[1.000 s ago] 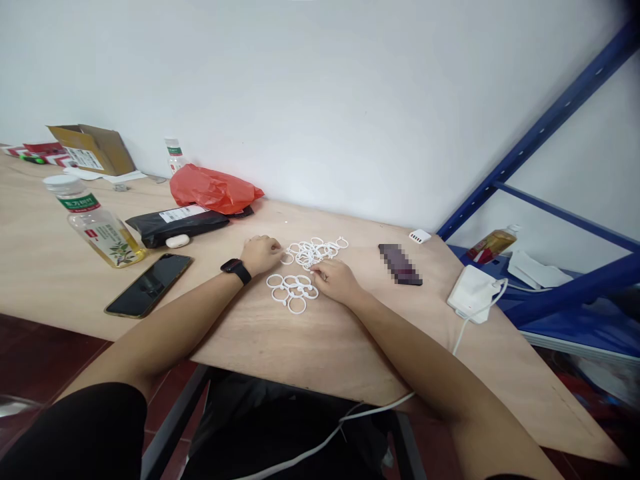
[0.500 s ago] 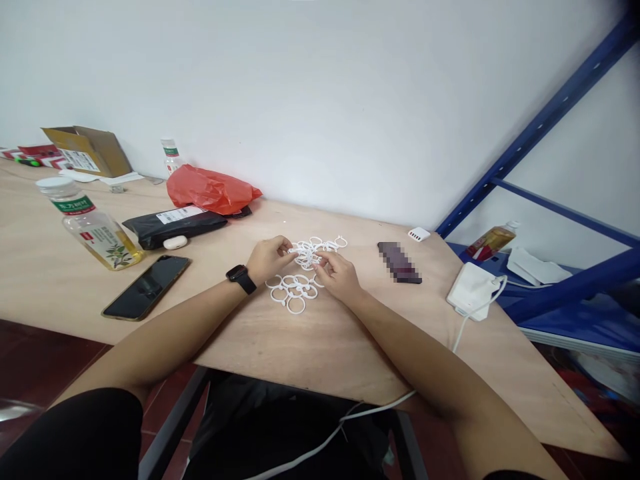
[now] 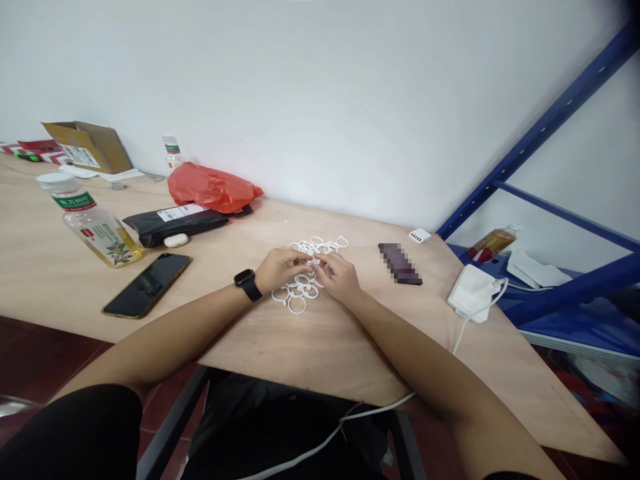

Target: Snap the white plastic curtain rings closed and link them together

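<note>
Several white plastic rings lie on the wooden table in two loose groups, a far pile (image 3: 336, 244) just beyond my hands and a near cluster (image 3: 297, 305) on the side toward me. My left hand (image 3: 283, 268), with a black watch on its wrist, pinches a small white ring piece between thumb and fingers. Touching the same piece from the right is my right hand (image 3: 338, 275), its thumb and fingers closed on it. The fingertips nearly meet and partly hide the piece.
A phone (image 3: 147, 285), a drink bottle (image 3: 95, 230), a black package (image 3: 175, 223) and a red bag (image 3: 213, 189) stand left. On the right are a dark blurred device (image 3: 400, 263), a white charger (image 3: 471, 292) with its cable, and a blue shelf frame (image 3: 555, 107).
My left hand has moved right and slightly toward me, so its fingers now meet those of my right hand at the white piece. My right hand has barely moved.
</note>
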### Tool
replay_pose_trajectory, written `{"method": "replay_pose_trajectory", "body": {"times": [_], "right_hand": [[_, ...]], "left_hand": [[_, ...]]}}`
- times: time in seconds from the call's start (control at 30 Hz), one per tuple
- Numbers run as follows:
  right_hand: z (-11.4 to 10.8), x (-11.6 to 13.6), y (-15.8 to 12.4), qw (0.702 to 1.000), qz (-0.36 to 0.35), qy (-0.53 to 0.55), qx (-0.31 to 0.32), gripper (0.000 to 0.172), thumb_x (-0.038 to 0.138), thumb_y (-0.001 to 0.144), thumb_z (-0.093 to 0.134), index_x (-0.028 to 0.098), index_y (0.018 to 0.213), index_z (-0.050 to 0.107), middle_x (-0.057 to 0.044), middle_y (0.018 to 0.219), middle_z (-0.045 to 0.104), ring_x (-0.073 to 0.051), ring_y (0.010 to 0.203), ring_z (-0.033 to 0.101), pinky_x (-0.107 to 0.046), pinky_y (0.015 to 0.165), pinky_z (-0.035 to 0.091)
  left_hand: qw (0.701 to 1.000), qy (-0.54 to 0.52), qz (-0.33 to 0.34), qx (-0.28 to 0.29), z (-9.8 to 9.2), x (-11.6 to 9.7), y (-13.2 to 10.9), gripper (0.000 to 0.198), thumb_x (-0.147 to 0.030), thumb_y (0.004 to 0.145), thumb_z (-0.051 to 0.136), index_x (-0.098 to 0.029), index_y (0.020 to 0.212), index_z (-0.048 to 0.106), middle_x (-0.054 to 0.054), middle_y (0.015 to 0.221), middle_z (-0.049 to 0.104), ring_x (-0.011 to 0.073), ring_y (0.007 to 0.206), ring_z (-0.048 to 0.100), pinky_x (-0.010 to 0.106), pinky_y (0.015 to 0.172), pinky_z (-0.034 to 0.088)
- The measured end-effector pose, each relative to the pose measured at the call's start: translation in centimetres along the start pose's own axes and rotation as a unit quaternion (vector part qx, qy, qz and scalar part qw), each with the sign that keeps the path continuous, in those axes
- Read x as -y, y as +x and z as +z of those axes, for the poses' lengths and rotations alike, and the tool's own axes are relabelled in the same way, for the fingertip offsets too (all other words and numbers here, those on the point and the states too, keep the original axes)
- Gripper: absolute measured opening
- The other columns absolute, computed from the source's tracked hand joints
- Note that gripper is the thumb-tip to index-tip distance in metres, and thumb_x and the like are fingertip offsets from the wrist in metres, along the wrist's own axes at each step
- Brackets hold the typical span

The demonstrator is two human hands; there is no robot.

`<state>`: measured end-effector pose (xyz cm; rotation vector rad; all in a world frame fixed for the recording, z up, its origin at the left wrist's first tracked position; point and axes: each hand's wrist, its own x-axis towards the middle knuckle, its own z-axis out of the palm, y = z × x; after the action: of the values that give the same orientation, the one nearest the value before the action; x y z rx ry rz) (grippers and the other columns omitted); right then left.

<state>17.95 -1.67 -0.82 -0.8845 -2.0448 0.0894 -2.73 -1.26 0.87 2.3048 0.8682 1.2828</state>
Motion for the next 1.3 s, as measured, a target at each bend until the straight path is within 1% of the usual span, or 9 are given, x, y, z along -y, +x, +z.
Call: {"method": "replay_pose_trajectory", "body": {"times": [0.07, 0.13, 0.27, 0.37, 0.47, 0.63, 0.8, 1.07, 1.3], "right_hand": [[-0.06, -0.02, 0.01, 1.0, 0.002, 0.005, 0.0, 0.022, 0.028, 0.094, 0.054, 0.022, 0.111, 0.067, -0.006, 0.091, 0.071, -0.019, 0.084, 0.066, -0.032, 0.076, 0.052], [-0.11, -0.03, 0.0, 1.0, 0.007, 0.011, -0.006, 0.022, 0.028, 0.094, 0.055, 0.022, 0.111, 0.068, -0.007, 0.093, 0.071, -0.019, 0.085, 0.066, -0.032, 0.077, 0.052], [-0.04, 0.01, -0.06, 0.999, 0.001, 0.033, -0.01, 0.02, 0.03, 0.093, 0.056, 0.024, 0.107, 0.069, -0.006, 0.093, 0.072, -0.02, 0.087, 0.066, -0.034, 0.081, 0.053], [0.17, 0.05, -0.11, 0.999, -0.014, 0.051, -0.004, 0.018, 0.03, 0.094, 0.056, 0.024, 0.101, 0.071, -0.006, 0.091, 0.072, -0.02, 0.086, 0.067, -0.034, 0.08, 0.054], [0.33, -0.02, -0.16, 0.998, -0.014, 0.057, -0.005, 0.019, 0.031, 0.095, 0.054, 0.025, 0.1, 0.071, -0.006, 0.092, 0.072, -0.02, 0.086, 0.067, -0.034, 0.079, 0.054], [0.2, -0.21, -0.2, 0.999, -0.008, 0.053, -0.009, 0.019, 0.031, 0.095, 0.053, 0.025, 0.1, 0.071, -0.006, 0.091, 0.073, -0.02, 0.087, 0.067, -0.035, 0.08, 0.054], [0.02, -0.2, -0.15, 0.998, -0.017, 0.052, -0.004, 0.016, 0.029, 0.095, 0.055, 0.024, 0.096, 0.07, -0.006, 0.088, 0.072, -0.019, 0.081, 0.066, -0.034, 0.074, 0.053], [0.02, -0.21, -0.22, 0.998, -0.01, 0.055, 0.014, 0.017, 0.03, 0.095, 0.054, 0.025, 0.095, 0.07, -0.005, 0.088, 0.072, -0.019, 0.083, 0.066, -0.033, 0.076, 0.052], [-0.23, 0.15, 0.04, 0.999, -0.01, 0.05, 0.018, 0.019, 0.03, 0.096, 0.052, 0.025, 0.092, 0.069, -0.005, 0.086, 0.071, -0.02, 0.083, 0.065, -0.033, 0.075, 0.052]], "left_hand": [[1.0, -0.014, 0.002, 0.009, 0.17, 0.09, -0.08, 0.026, -0.039, 0.089, 0.066, -0.018, 0.1, 0.075, 0.006, 0.087, 0.076, 0.015, 0.076, 0.069, 0.025, 0.072, 0.054], [1.0, -0.018, -0.007, 0.003, 0.32, 0.18, -0.13, 0.024, -0.038, 0.09, 0.065, -0.018, 0.098, 0.075, 0.006, 0.089, 0.076, 0.0153, 0.079, 0.07, 0.025, 0.074, 0.054], [0.999, -0.019, -0.035, -0.018, 0.36, 0.19, -0.15, 0.025, -0.042, 0.086, 0.068, -0.018, 0.088, 0.075, 0.004, 0.082, 0.075, 0.0139, 0.072, 0.068, 0.023, 0.067, 0.054], [0.999, -0.02, -0.038, -0.025, 0.29, 0.11, -0.17, 0.027, -0.044, 0.085, 0.069, -0.018, 0.085, 0.076, 0.004, 0.08, 0.075, 0.0136, 0.07, 0.068, 0.023, 0.066, 0.054], [0.999, -0.017, -0.032, -0.018, 0.25, 0.07, -0.2, 0.026, -0.043, 0.086, 0.069, -0.018, 0.085, 0.076, 0.004, 0.08, 0.075, 0.0142, 0.071, 0.068, 0.023, 0.067, 0.054], [1.0, -0.011, -0.003, 0.012, 0.29, 0.2, -0.25, 0.021, -0.036, 0.09, 0.064, -0.019, 0.094, 0.076, 0.006, 0.086, 0.076, 0.0156, 0.078, 0.069, 0.026, 0.072, 0.054], [1.0, 0.011, 0.019, 0.009, 0.28, 0.32, -0.3, 0.021, -0.035, 0.093, 0.061, -0.02, 0.095, 0.076, 0.006, 0.087, 0.076, 0.015, 0.078, 0.069, 0.025, 0.072, 0.053], [0.998, 0.043, 0.024, 0.028, 0.22, 0.33, -0.37, 0.024, -0.034, 0.095, 0.055, -0.02, 0.095, 0.074, 0.005, 0.087, 0.074, 0.0149, 0.078, 0.067, 0.026, 0.073, 0.052], [0.998, 0.046, 0.044, 0.017, 0.39, 0.08, -0.16, 0.022, -0.031, 0.096, 0.054, -0.019, 0.091, 0.073, 0.005, 0.082, 0.073, 0.0149, 0.075, 0.066, 0.027, 0.072, 0.051]]}}
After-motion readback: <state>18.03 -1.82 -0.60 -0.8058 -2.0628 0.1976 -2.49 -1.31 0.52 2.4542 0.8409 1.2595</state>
